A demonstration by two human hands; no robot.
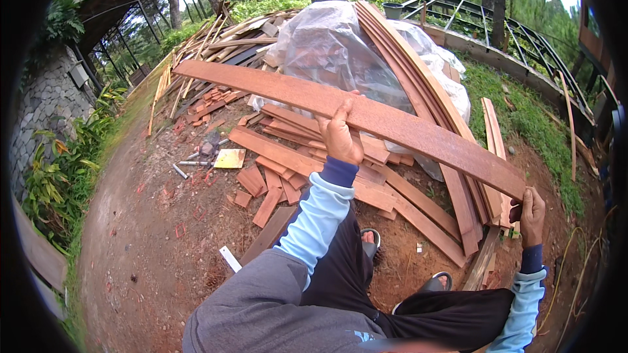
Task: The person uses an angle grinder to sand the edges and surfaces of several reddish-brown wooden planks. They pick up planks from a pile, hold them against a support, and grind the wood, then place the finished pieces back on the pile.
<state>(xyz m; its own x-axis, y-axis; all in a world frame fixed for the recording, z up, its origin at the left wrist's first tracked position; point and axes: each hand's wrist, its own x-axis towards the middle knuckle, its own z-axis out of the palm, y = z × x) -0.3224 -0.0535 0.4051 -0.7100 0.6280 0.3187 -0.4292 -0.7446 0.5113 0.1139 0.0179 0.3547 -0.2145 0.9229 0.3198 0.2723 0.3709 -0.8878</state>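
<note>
A long reddish-brown wooden plank (pixel 405 129) spans the view in the air, sloping from upper left down to the right. My left hand (pixel 342 134) grips it near the middle, fingers wrapped over its lower edge. At its right end, my right hand (pixel 531 212) is closed on the corner. Below the plank lies a loose heap of similar boards (pixel 278 152) and short offcuts (pixel 267 206) on the dirt. Several long planks (pixel 418 85) lean on a plastic-covered pile behind it.
Clear plastic sheeting (pixel 320 36) covers the pile. Scrap timber (pixel 226 46) lies far left. Metal tubes (pixel 180 170), a yellow square piece (pixel 229 158) and a white metal strip (pixel 230 259) lie on the ground. A stone wall (pixel 49 98) stands left; a metal frame (pixel 523 49) runs far right.
</note>
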